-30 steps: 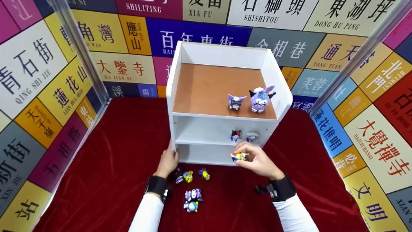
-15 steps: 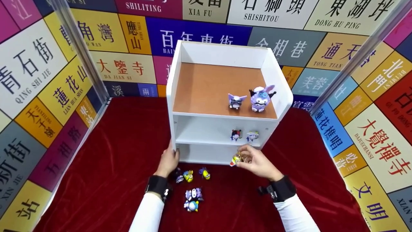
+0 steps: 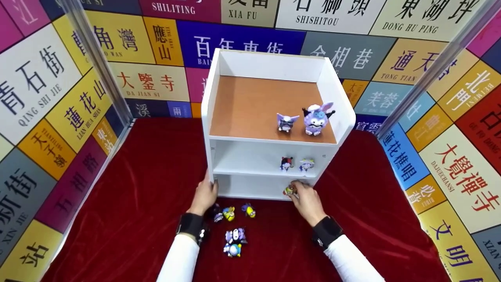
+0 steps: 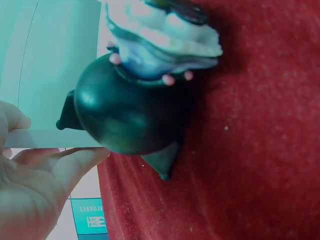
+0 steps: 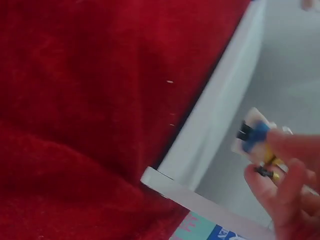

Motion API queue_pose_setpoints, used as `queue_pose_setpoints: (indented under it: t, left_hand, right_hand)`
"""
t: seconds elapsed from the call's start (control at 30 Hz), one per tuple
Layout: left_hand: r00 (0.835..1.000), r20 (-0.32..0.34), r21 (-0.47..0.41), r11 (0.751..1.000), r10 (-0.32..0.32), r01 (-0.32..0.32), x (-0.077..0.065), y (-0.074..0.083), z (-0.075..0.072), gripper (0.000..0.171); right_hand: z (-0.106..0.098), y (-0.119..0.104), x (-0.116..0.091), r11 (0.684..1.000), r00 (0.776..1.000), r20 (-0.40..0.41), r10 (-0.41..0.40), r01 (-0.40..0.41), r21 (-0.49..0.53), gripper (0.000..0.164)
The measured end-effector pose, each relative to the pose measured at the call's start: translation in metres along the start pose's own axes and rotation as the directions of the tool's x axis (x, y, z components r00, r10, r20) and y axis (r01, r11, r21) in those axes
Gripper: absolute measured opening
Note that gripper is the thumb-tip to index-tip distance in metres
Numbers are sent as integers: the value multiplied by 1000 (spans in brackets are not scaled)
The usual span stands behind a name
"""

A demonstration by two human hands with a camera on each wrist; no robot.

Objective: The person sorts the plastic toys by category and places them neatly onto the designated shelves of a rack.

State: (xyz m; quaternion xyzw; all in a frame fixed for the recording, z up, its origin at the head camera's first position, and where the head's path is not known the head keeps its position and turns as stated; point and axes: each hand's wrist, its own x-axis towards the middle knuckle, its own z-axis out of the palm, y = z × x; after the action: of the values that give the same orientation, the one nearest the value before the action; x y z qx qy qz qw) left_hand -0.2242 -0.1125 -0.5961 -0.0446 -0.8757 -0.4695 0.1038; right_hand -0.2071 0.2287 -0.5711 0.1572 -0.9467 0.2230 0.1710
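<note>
A white shelf unit (image 3: 270,140) with a brown top stands on red cloth. My left hand (image 3: 205,196) grips the lower left side panel; in the left wrist view, the fingers (image 4: 65,167) and thumb lie on opposite faces of the panel's edge. With its fingertips my right hand (image 3: 308,199) pinches a small yellow and blue minion figurine (image 3: 289,190) at the right end of the bottom compartment. From the right wrist, the minion (image 5: 256,134) looks tilted and partly covered by fingers. Whether it touches the shelf floor I cannot tell.
Two purple figurines (image 3: 315,120) stand on the top, at right. Two smaller figurines (image 3: 306,165) stand in the middle compartment. Several figurines (image 3: 235,236) lie on the cloth in front, including a minion (image 3: 249,211). Printed panels (image 3: 148,84) surround the cloth.
My right hand has turned and moved in at the bottom compartment with the minion figurine, which was first held lying sideways in front. My left hand stays on the side panel.
</note>
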Motion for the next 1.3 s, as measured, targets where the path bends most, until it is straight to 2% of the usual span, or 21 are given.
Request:
queue_pose_setpoints:
  t: [0.13, 0.47, 0.63, 1.1, 1.3]
  left_hand:
    - [1000, 13, -14, 1000, -2, 2, 0, 0, 1, 60]
    - [1000, 11, -8, 1000, -14, 14, 3, 1, -1, 61]
    - [1000, 6, -8, 1000, 0, 0, 2, 0, -1, 61]
    - [1000, 27, -1, 1000, -14, 14, 1, 0, -2, 65]
    - [998, 51, -28, 999, -21, 23, 1, 1, -3, 65]
  right_hand:
    - [6, -1, -1, 999, 1000, -30, 2, -3, -43, 31]
    - [9, 5, 1, 997, 1000, -27, 3, -5, -73, 32]
    - [12, 6, 0, 996, 999, -31, -13, 10, -85, 29]
    - [20, 11, -2, 995, 1000, -27, -4, 1, -101, 27]
    - [21, 11, -2, 992, 999, -29, -21, 17, -123, 28]
